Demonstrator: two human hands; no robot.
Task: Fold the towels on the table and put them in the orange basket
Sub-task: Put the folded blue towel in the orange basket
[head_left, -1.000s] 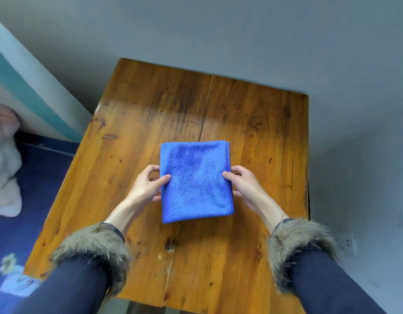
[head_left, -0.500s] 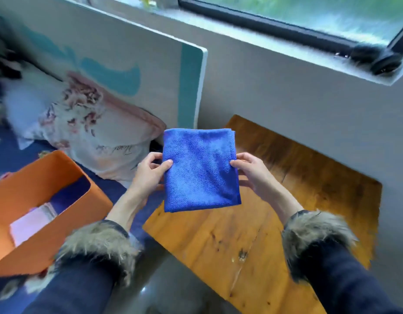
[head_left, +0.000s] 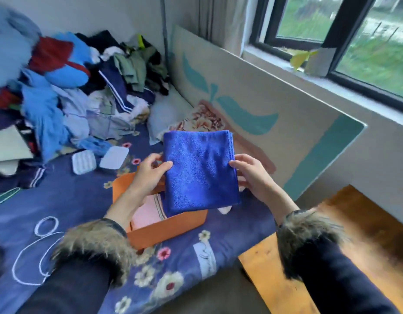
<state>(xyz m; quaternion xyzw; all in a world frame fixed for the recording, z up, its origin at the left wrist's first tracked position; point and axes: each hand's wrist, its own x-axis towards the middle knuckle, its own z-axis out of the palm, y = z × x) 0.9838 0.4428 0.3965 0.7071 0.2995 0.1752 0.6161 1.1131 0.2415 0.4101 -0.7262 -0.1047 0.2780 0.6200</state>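
Observation:
A folded blue towel (head_left: 199, 168) is held flat in the air between both hands, above the orange basket (head_left: 173, 225). My left hand (head_left: 149, 175) pinches its left edge and my right hand (head_left: 250, 175) pinches its right edge. The basket sits on a dark blue flowered bed cover, and a folded pink towel (head_left: 148, 211) lies inside it, partly hidden by the blue towel. The wooden table (head_left: 345, 245) is at the lower right, with nothing visible on the part in view.
A heap of clothes (head_left: 83, 87) fills the back left of the bed. Two small pads (head_left: 98, 159) and a white cord (head_left: 37, 245) lie on the cover. A painted headboard (head_left: 264, 109) and a window (head_left: 354, 41) are to the right.
Both hands lifted the folded blue towel off the table and carried it left, over the orange basket on the bed. The view swung left with them.

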